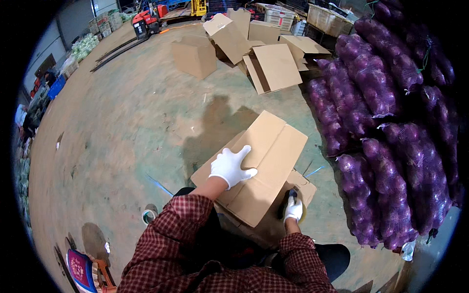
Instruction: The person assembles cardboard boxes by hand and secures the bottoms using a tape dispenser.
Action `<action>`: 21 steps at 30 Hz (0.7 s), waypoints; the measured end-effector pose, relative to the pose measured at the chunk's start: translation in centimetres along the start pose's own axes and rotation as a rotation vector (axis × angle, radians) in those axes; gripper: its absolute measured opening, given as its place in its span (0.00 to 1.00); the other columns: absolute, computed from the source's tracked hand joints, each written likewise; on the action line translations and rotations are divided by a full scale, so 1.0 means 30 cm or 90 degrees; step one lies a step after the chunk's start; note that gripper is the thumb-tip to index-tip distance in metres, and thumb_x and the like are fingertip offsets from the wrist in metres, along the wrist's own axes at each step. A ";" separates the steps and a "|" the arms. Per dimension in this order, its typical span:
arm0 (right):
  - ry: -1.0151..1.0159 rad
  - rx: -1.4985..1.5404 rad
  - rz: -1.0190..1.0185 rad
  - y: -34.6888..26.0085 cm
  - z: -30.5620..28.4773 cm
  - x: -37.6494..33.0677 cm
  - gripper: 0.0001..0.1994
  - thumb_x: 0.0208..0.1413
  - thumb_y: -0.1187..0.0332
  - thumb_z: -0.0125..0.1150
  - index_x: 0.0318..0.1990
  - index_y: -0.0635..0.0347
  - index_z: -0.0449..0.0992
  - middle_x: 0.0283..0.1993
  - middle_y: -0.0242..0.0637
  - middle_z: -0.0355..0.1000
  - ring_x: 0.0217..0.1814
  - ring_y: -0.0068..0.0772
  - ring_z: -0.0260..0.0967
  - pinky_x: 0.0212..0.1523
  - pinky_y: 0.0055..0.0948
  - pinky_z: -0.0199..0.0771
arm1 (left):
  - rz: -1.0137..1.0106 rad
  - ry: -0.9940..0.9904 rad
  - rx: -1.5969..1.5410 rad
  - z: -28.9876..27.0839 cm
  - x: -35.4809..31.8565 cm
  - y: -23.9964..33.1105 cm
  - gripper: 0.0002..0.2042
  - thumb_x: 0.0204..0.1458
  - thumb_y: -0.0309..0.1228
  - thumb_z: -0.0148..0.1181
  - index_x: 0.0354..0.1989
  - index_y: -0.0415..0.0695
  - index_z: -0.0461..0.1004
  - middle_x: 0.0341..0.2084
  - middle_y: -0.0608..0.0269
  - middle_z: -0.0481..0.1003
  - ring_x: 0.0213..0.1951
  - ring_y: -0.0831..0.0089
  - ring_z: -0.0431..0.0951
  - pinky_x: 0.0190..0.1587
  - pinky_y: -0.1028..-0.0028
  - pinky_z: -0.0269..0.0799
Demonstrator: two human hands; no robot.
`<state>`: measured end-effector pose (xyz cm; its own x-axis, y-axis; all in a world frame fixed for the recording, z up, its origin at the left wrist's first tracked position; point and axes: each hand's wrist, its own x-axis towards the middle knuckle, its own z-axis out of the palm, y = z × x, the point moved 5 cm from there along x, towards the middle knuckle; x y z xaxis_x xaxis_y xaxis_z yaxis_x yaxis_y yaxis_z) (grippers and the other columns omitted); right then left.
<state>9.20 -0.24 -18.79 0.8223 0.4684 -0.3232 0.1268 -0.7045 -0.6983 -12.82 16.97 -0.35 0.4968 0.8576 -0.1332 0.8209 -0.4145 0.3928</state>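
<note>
Cardboard box [264, 161], flattened, lies on the concrete floor [122, 127] right in front of the person, tilted toward the upper right. Left hand [231, 166] in a white glove rests flat on the top panel, fingers spread wide, holding nothing. Right hand [293, 209], also gloved, sits at the box's lower right edge, fingers curled around a dark tape dispenser [287, 201]; exact grip is hard to tell. A lower cardboard layer [300, 183] pokes out beneath the box on the right. Tape roll [148, 215] lies on the floor to the left, well apart. Purple mesh sacks [376, 146] are stacked along the right side. More empty boxes [244, 49] are piled at the far end of the floor.
</note>
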 end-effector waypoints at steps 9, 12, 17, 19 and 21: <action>0.028 -0.440 -0.014 0.136 0.081 -0.057 0.24 0.42 0.50 0.60 0.39 0.61 0.71 0.39 0.43 0.70 0.42 0.44 0.68 0.43 0.38 0.67 | -0.048 -0.081 -0.019 -0.012 0.016 -0.041 0.40 0.34 0.60 0.56 0.60 0.66 0.51 0.47 0.44 0.62 0.49 0.50 0.66 0.48 0.59 0.64; 0.009 -0.495 -0.030 0.136 0.100 -0.053 0.25 0.40 0.47 0.61 0.36 0.60 0.71 0.38 0.42 0.71 0.41 0.42 0.69 0.43 0.36 0.66 | -0.044 -0.080 -0.021 -0.015 0.015 -0.032 0.40 0.34 0.60 0.56 0.59 0.66 0.52 0.47 0.43 0.63 0.48 0.48 0.66 0.48 0.61 0.65; -0.046 -0.372 0.011 0.168 0.155 -0.022 0.29 0.36 0.50 0.65 0.41 0.64 0.69 0.41 0.50 0.70 0.44 0.50 0.68 0.44 0.39 0.67 | 0.003 -0.021 -0.016 -0.004 -0.031 -0.043 0.38 0.36 0.58 0.56 0.59 0.62 0.53 0.41 0.36 0.64 0.42 0.44 0.69 0.45 0.60 0.65; -0.016 -0.333 -0.016 0.224 0.154 0.061 0.31 0.36 0.51 0.65 0.43 0.66 0.68 0.43 0.52 0.69 0.46 0.52 0.66 0.45 0.39 0.66 | -0.001 -0.034 -0.022 -0.016 -0.033 -0.011 0.37 0.35 0.58 0.57 0.58 0.64 0.55 0.43 0.41 0.64 0.45 0.48 0.69 0.44 0.59 0.66; -0.033 -0.313 0.003 0.235 0.166 0.066 0.30 0.37 0.52 0.65 0.43 0.66 0.68 0.43 0.52 0.69 0.47 0.51 0.66 0.46 0.39 0.66 | -0.025 -0.048 -0.025 -0.029 -0.051 -0.040 0.38 0.35 0.58 0.57 0.58 0.64 0.55 0.42 0.42 0.65 0.44 0.48 0.69 0.44 0.59 0.67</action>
<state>8.97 -1.61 -27.53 0.7958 0.4826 -0.3659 0.3812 -0.8686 -0.3166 -14.82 16.41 0.18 0.4861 0.8466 -0.2167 0.8291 -0.3683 0.4207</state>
